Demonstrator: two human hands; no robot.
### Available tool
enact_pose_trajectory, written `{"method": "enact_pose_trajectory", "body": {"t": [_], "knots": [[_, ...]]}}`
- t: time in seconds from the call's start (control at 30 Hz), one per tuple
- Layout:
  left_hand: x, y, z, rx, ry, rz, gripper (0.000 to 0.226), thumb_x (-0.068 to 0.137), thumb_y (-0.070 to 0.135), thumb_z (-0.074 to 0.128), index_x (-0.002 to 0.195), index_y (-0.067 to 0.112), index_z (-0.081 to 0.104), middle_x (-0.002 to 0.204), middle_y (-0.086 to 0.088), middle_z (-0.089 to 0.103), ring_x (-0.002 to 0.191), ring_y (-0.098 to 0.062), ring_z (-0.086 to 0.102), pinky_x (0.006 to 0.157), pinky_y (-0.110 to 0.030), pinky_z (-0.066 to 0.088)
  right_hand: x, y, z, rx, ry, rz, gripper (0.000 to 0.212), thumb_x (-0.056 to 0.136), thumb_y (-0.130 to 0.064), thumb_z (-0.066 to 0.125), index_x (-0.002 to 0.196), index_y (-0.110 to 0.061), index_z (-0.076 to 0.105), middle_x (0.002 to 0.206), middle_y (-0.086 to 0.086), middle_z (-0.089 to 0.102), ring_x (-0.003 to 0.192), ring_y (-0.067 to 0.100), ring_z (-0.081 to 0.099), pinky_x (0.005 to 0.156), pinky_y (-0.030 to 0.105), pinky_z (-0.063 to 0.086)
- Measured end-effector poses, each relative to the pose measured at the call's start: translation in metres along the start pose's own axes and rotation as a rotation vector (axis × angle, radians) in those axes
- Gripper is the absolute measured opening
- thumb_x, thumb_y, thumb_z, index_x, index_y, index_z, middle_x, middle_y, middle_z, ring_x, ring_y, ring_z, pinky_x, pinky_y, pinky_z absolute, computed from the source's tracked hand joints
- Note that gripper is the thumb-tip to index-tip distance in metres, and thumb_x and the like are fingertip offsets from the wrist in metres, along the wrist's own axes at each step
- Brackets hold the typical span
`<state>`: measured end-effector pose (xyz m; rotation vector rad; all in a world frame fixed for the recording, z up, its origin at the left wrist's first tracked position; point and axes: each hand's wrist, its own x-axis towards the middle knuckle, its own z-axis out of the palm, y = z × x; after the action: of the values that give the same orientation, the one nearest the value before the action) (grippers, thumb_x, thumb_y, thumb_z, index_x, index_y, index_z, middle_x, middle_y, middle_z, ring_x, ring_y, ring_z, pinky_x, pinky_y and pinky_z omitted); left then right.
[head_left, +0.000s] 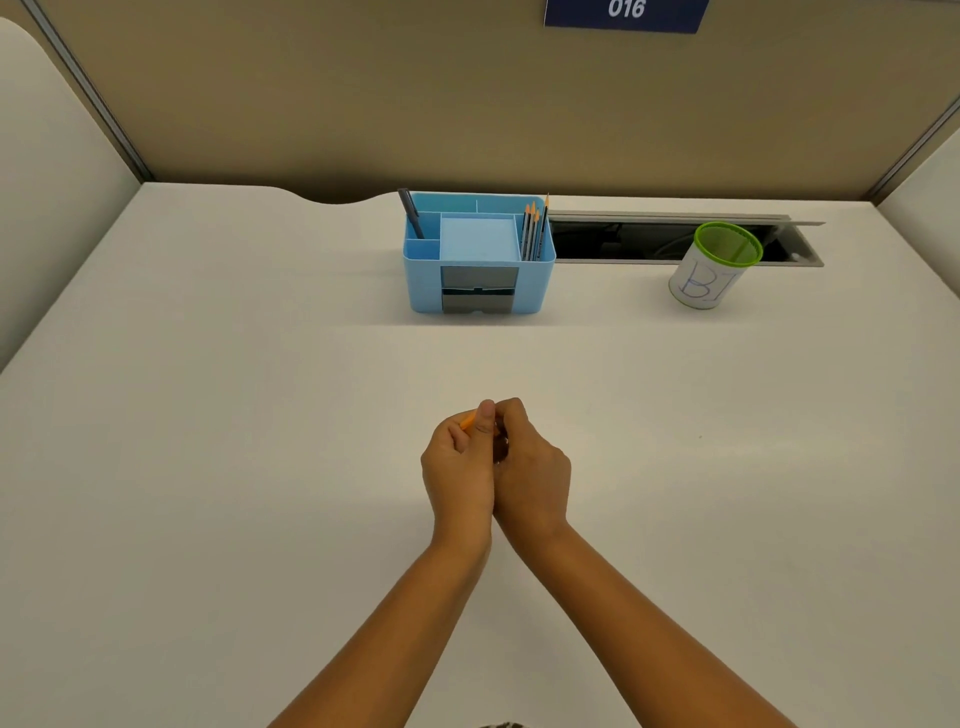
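Observation:
My left hand (460, 467) and my right hand (530, 470) meet over the middle of the white desk (208, 415), fingers curled together around a thin pen or pencil (467, 422). Only its orange end shows, sticking out past my left thumb; the rest is hidden between the hands. Farther back stands a light blue desk organizer (535, 286) with several orange-tipped pencils (535, 228) in its right compartment and a dark pen (411, 213) in its left one.
A green-rimmed mesh cup (711, 270) wrapped in paper marked "B" stands at the back right, beside an open cable slot (623, 241) in the desk. Beige partition walls (363, 93) close the desk at the back and sides.

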<state>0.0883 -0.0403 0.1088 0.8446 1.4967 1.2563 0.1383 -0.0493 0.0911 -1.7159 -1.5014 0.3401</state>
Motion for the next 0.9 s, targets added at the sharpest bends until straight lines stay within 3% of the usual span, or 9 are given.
{"method": "enact_pose_trajectory", "body": {"t": [0.2,0.43,0.57,0.63,0.77,0.83,0.9], "knots": [[-0.001,0.005,0.004,-0.042,0.019,-0.046,0.036,0.085,0.038,0.052,0.093,0.005,0.062,0.085,-0.008,0.068,0.079,-0.019,0.065,0.070,-0.022,0.052,0.001,0.004,0.002,0.037,0.053,-0.023,0.013,0.082,-0.029,0.062,0.094,-0.024,0.061,0.073,-0.009,0.072,0.060,-0.003,0.055,0.051,0.017,0.047],[0.002,0.002,0.002,-0.016,-0.016,-0.028,0.030,0.086,0.037,0.052,0.085,0.010,0.066,0.075,-0.001,0.068,0.070,-0.013,0.065,0.057,-0.011,0.051,-0.001,0.009,0.003,0.051,0.015,0.014,0.023,0.082,-0.032,0.060,0.104,-0.025,0.060,0.085,-0.010,0.072,0.066,-0.004,0.056,0.058,0.013,0.047],[0.002,-0.003,0.000,-0.012,-0.031,-0.040,0.030,0.086,0.037,0.052,0.089,0.012,0.067,0.082,-0.004,0.070,0.077,-0.016,0.066,0.068,-0.020,0.053,-0.008,0.011,0.000,0.123,-0.094,0.099,0.038,0.084,-0.031,0.061,0.120,-0.029,0.049,0.092,-0.022,0.063,0.070,-0.003,0.058,0.065,0.012,0.047],[0.003,-0.005,-0.001,-0.026,-0.021,-0.047,0.027,0.086,0.037,0.051,0.089,0.016,0.068,0.087,-0.003,0.071,0.083,-0.017,0.066,0.075,-0.023,0.052,-0.010,0.012,-0.001,0.168,-0.155,0.160,0.039,0.083,-0.032,0.063,0.116,-0.028,0.044,0.083,-0.028,0.055,0.067,-0.006,0.057,0.063,0.013,0.047],[0.010,-0.008,-0.006,-0.064,-0.022,-0.050,0.019,0.090,0.037,0.045,0.076,0.038,0.058,0.095,0.006,0.069,0.096,-0.012,0.061,0.080,-0.021,0.043,-0.015,0.017,-0.001,0.277,-0.199,0.212,0.037,0.080,-0.036,0.064,0.098,-0.031,0.032,0.083,-0.020,0.053,0.069,0.000,0.059,0.063,0.023,0.052],[0.015,-0.013,-0.009,-0.028,-0.011,-0.042,0.016,0.090,0.038,0.044,0.080,0.037,0.057,0.099,0.005,0.068,0.102,-0.014,0.059,0.090,-0.028,0.044,-0.017,0.020,-0.002,0.396,-0.226,0.231,0.032,0.077,-0.030,0.059,0.093,-0.035,0.032,0.087,-0.011,0.056,0.069,0.007,0.058,0.065,0.026,0.052],[0.017,-0.023,-0.011,0.017,-0.006,-0.006,0.018,0.089,0.038,0.044,0.098,0.028,0.057,0.105,0.001,0.067,0.107,-0.017,0.057,0.096,-0.034,0.043,-0.019,0.024,-0.004,0.550,-0.244,0.259,0.028,0.075,-0.020,0.050,0.093,-0.034,0.033,0.090,-0.004,0.056,0.068,0.003,0.056,0.063,0.021,0.050]]}}
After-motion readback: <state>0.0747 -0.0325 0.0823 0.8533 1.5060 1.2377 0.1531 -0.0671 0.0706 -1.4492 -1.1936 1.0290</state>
